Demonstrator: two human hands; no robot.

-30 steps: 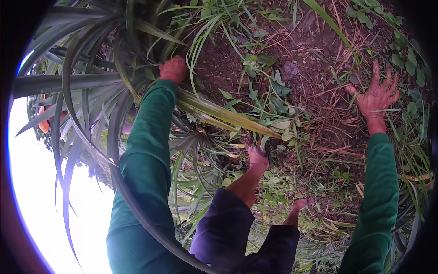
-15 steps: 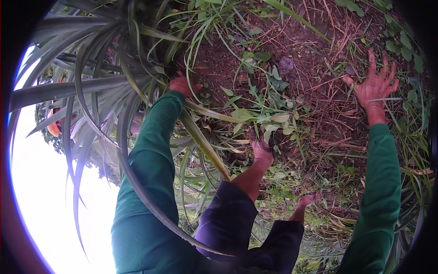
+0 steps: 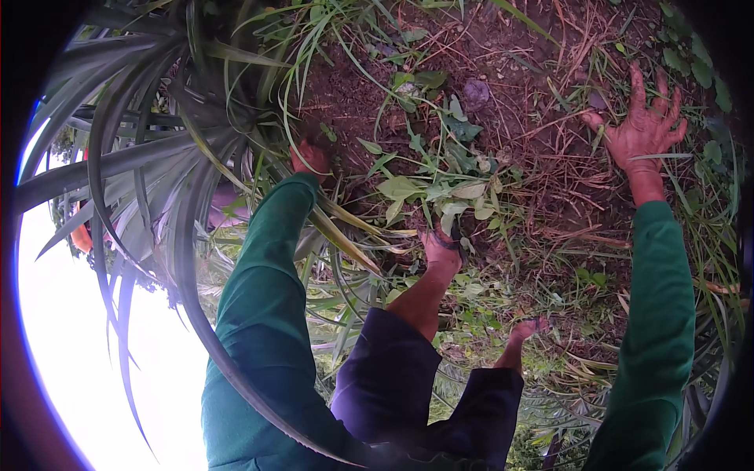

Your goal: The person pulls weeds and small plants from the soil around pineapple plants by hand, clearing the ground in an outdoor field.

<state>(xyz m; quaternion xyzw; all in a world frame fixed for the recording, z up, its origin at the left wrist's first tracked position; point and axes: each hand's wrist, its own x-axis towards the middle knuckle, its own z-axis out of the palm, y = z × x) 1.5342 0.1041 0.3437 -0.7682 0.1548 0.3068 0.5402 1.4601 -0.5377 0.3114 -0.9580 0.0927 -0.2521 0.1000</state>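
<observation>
My left hand (image 3: 311, 159) is low at the foot of a large plant with long, stiff, sword-shaped leaves (image 3: 118, 161). Its fingers look curled in the shade beside the soil, and what they hold, if anything, is hidden. Far to the right, my right hand (image 3: 646, 135) rests on the ground with its fingers spread, over dry stalks and grass. A thin grass blade crosses its wrist. Between the hands lies a clump of leafy green weeds (image 3: 452, 184), looking limp, on the brown soil (image 3: 510, 59).
A yellowed long leaf (image 3: 345, 239) slants beside my left forearm. My bare foot (image 3: 442, 250) stands near the weeds, the other foot (image 3: 528, 328) farther back. Dry straw (image 3: 573, 184) litters the soil. Broad-leaved creepers (image 3: 701, 59) grow at the far right. An orange thing (image 3: 81, 228) shows behind the leaves.
My left hand has shifted slightly down and left at the plant's foot, its thumb less visible now. The right hand stays spread in place. The whole view has moved a little.
</observation>
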